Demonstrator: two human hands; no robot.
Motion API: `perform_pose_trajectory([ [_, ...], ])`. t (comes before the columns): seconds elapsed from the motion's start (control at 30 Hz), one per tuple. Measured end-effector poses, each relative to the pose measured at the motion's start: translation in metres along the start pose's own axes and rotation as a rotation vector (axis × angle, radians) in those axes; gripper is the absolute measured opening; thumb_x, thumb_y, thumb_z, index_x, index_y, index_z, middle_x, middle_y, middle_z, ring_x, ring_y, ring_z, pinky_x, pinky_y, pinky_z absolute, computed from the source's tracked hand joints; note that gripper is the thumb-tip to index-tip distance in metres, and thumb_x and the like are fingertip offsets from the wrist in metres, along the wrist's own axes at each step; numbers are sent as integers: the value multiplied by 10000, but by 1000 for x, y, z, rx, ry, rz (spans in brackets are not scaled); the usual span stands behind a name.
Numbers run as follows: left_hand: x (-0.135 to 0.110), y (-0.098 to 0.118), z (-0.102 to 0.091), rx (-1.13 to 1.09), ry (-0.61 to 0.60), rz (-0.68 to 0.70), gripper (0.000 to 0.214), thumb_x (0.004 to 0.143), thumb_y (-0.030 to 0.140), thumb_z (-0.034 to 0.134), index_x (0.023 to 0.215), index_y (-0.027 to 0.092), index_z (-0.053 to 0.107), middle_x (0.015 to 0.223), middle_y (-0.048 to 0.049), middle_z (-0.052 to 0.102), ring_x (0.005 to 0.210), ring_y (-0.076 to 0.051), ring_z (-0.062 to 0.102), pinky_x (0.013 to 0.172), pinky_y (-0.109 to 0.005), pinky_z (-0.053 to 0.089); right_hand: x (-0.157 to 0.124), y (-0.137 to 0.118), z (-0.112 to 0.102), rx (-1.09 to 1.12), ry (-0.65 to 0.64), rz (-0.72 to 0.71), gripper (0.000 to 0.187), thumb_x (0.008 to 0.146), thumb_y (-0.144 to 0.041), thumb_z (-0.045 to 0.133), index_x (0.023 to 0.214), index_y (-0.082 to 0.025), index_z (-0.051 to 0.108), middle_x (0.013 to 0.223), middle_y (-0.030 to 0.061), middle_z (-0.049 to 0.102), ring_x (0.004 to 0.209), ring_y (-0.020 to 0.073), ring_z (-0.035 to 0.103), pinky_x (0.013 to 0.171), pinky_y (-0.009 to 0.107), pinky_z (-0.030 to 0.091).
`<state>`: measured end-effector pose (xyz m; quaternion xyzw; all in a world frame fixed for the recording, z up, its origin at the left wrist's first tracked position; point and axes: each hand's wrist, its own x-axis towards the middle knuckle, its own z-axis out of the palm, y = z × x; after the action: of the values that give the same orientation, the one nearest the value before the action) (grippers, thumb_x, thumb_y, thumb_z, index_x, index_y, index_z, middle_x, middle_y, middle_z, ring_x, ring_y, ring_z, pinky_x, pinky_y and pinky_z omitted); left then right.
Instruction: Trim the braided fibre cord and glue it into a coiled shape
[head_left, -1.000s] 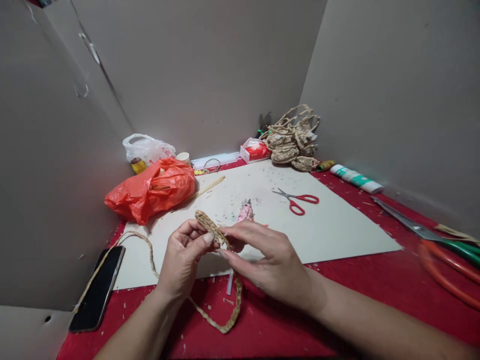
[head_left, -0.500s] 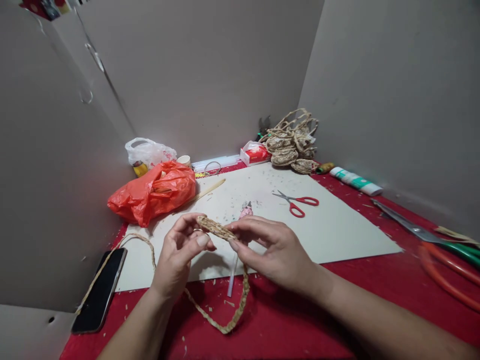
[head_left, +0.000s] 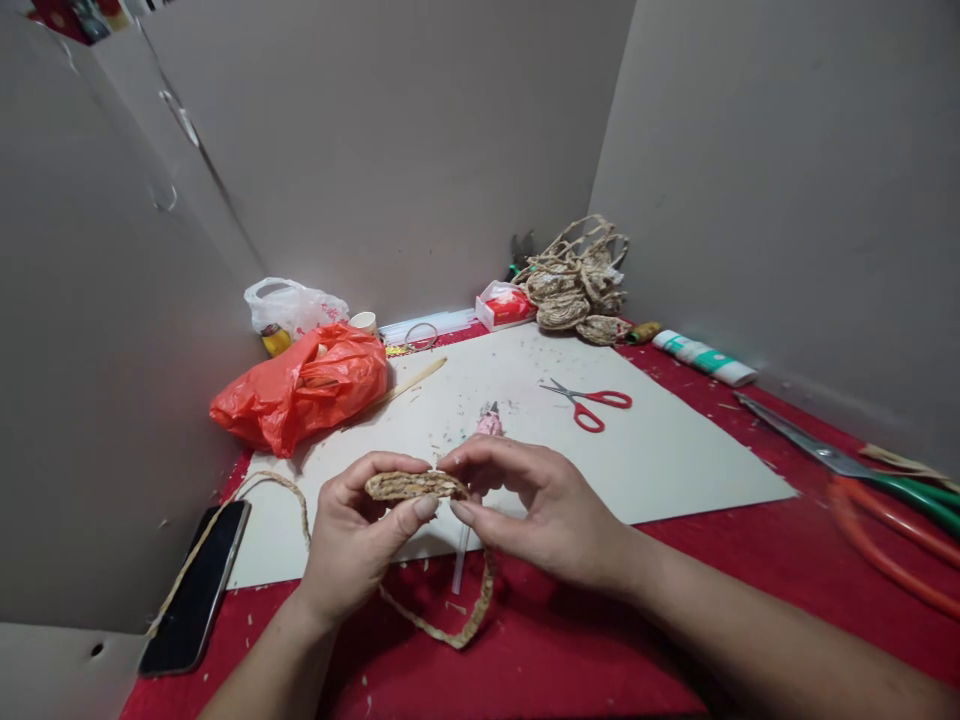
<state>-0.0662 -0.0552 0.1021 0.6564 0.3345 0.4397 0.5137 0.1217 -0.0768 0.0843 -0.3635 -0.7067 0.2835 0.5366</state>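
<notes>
A flat braided straw cord (head_left: 409, 486) is pinched between both hands above the near edge of a white sheet (head_left: 660, 450). My left hand (head_left: 352, 545) grips its folded end with thumb and fingers closed round it. My right hand (head_left: 536, 505) pinches the same cord just to the right. The rest of the braid loops down onto the red tablecloth (head_left: 600, 640) and trails left toward a black phone (head_left: 196, 590). A thin white stick (head_left: 459, 562) lies under the hands.
Red-handled scissors (head_left: 589, 403) and a small pink object (head_left: 489, 422) lie on the sheet. An orange plastic bag (head_left: 304, 385) sits at the left, a pile of braided straw (head_left: 574, 285) at the back. Large green and orange shears (head_left: 870, 470) lie at the right. Cardboard walls enclose the table.
The braid's end was turned from pointing up and away to lying level between the hands. Both hands dropped slightly toward me.
</notes>
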Motion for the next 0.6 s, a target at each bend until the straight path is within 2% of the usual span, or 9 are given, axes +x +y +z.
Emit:
perform_pose_trajectory([
  [0.23,-1,-2,4,135,44,130,208,741,119,728,909,239,703,840,31,729,757,-94,658,708,-160,500,1,-4,1,-20,2,-23,124,785,-98,611,897,-149,622,800,25,638,697,115,583,661,238,489],
  [0.47,-2,-3,4,88,19,123,191,731,117,736,883,227,701,815,26,704,716,-83,639,666,-148,492,2,-4,-1,-19,-1,-46,119,747,-74,604,845,-142,608,758,20,619,671,114,562,634,235,477],
  [0.6,0,-2,3,41,0,86,449,691,135,773,1091,292,641,850,37,669,754,-97,628,692,-174,502,2,-3,-4,-11,1,-15,108,755,-91,604,849,-145,605,773,23,623,679,119,569,636,240,482],
])
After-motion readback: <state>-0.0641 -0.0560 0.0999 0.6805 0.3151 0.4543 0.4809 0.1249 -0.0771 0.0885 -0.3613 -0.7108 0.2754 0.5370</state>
